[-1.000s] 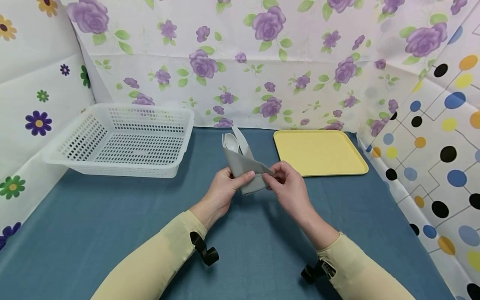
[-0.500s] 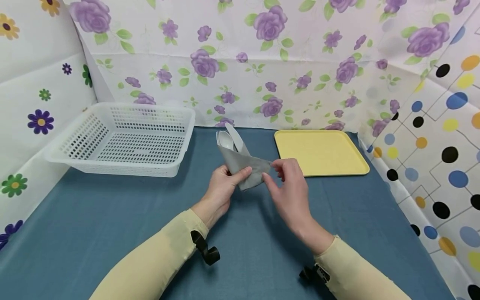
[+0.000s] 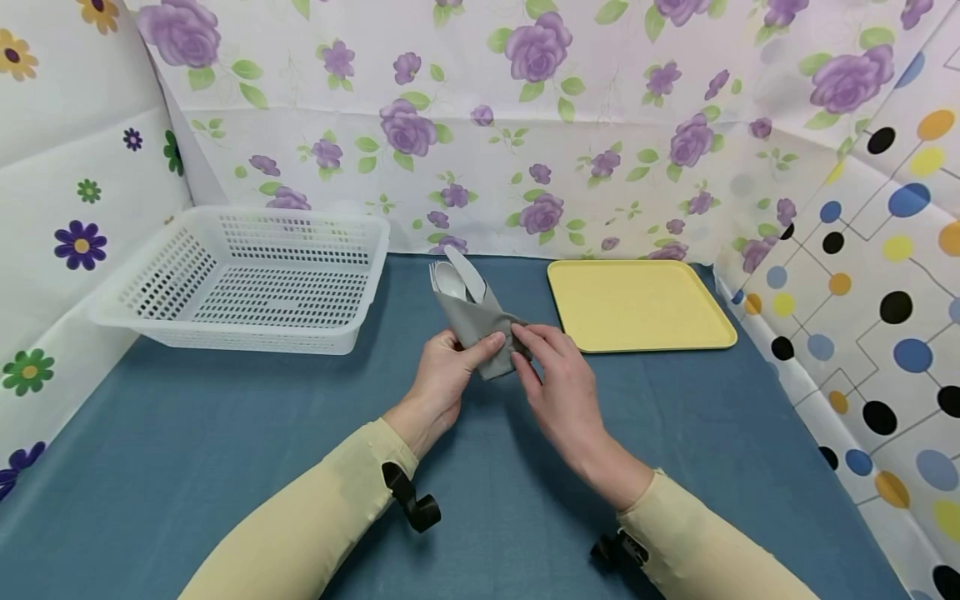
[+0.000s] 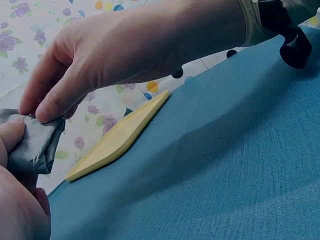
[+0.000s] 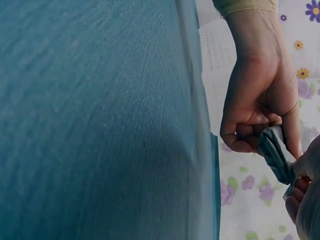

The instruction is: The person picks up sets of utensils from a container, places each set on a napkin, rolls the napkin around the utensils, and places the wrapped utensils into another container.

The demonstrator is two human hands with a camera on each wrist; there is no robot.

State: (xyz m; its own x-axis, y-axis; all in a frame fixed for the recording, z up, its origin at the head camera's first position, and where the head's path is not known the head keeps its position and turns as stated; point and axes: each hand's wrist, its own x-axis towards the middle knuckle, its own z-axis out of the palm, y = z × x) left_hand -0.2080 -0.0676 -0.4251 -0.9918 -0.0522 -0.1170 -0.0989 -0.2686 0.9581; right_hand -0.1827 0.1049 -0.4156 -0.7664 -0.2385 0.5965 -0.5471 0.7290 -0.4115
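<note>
A grey cloth napkin [image 3: 480, 317] is folded around a white spoon [image 3: 450, 283], a knife [image 3: 467, 275] and a fork [image 3: 435, 275], their upper ends sticking out at the top. My left hand [image 3: 441, 375] grips the bundle above the table, thumb across its front and fingers behind. My right hand [image 3: 562, 387] pinches the napkin's right edge with fingertips and thumb, close to the left thumb. In the left wrist view the folded lower end of the napkin [image 4: 37, 145] shows; in the right wrist view its layered edge [image 5: 275, 155] lies between both hands.
A white perforated plastic basket [image 3: 352, 329] stands at the back left of the blue-covered table [image 3: 300, 433]. At the back right lies a yellow tray [image 3: 645, 308]. Patterned cloth walls [image 3: 480, 183] enclose the back and sides.
My right hand has moved left, bringing the napkin's loose right flap in against the bundle. The bundle has shifted slightly left and stays in my left hand.
</note>
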